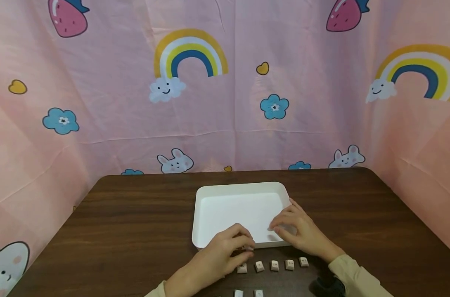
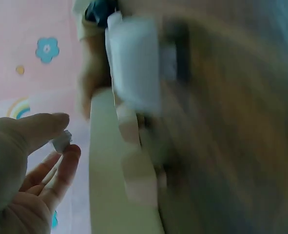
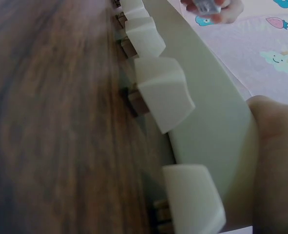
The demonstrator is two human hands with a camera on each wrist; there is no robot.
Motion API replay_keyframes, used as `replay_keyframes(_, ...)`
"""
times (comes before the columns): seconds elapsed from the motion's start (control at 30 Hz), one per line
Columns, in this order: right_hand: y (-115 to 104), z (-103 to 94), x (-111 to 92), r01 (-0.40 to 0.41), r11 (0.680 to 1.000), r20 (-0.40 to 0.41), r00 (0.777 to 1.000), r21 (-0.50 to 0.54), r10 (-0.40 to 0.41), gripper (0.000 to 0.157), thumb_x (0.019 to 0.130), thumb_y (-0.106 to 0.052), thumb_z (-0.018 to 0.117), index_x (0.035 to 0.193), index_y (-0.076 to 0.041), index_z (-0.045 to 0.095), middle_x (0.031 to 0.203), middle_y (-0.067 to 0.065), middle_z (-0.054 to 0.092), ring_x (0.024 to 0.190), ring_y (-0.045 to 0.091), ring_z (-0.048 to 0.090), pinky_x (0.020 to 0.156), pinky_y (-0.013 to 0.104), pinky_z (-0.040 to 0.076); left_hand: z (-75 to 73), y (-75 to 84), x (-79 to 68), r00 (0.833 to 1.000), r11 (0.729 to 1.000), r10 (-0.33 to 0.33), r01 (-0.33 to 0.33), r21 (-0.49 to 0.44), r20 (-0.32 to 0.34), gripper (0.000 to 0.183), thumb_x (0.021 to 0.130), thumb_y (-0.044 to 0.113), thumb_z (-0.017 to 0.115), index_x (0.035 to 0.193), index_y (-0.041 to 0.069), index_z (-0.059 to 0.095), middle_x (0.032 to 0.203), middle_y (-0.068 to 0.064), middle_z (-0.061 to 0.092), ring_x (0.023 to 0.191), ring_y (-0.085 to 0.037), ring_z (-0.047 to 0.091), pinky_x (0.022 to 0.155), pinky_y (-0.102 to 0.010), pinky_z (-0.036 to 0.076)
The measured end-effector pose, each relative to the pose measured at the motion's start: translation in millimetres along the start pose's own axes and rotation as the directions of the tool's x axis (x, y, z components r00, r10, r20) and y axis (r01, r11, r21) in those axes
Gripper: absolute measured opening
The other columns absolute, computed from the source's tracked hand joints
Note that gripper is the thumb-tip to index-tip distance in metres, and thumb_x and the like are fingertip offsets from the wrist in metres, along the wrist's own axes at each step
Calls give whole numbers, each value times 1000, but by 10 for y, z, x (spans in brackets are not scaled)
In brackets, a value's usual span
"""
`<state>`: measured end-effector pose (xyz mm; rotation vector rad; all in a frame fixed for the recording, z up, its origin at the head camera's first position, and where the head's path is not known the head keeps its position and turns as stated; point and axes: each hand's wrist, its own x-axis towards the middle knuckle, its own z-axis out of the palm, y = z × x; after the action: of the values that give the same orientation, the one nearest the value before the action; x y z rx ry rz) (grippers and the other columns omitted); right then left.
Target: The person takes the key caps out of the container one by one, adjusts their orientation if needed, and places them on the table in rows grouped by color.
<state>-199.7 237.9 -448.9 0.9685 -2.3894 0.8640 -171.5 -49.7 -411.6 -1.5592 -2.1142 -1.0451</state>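
Note:
My left hand (image 1: 225,251) is over the front edge of a shallow white tray (image 1: 199,218). In the left wrist view, its thumb and a finger pinch a small pale keycap (image 2: 62,142). At the tray's right side, my right hand (image 1: 303,231) hangs over the rim, fingers loosely bent and thumb apart from them. Nothing plainly shows between them, and the right wrist view leaves its fingertips out. In front of the tray stands a row of white keycaps (image 1: 274,265), with one keycap (image 1: 242,269) partly under the left hand.
Nearer the bottom edge are more keycaps (image 1: 258,293), cut off by the frame. Everything stands on a dark wooden table (image 1: 136,222). A printed pink curtain (image 1: 117,103) hangs behind it and along the sides. A black device (image 1: 327,286) is by the right wrist.

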Motion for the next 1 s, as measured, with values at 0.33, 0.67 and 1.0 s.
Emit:
replay_keyframes(0.33,-9,-20,-10,-6,1000,-1,1000,7,6,16,92,-14,73,95,-30,77,94,-20,69,96,8,55,125,24,1,218,332,58,951,987,102,-132,86,291,15,97,13,70,110,9,74,100,2,67,87,1,60,78,0,40)
replay_keyframes(0.67,-12,-34,-9,-23,1000,7,1000,14,23,16,92,-13,74,96,-29,77,95,-19,70,96,8,55,125,24,1,406,382,33,950,930,145,-226,289,277,12,90,36,73,95,26,76,86,15,70,76,6,55,68,-3,20)
replay_keyframes(1.0,-3,-13,-6,-16,1000,8,1000,12,16,16,93,-15,73,96,-31,77,96,-20,70,97,8,55,125,25,1,456,413,46,933,914,96,-220,342,346,13,96,41,66,98,32,76,91,20,71,80,7,56,72,-5,22)
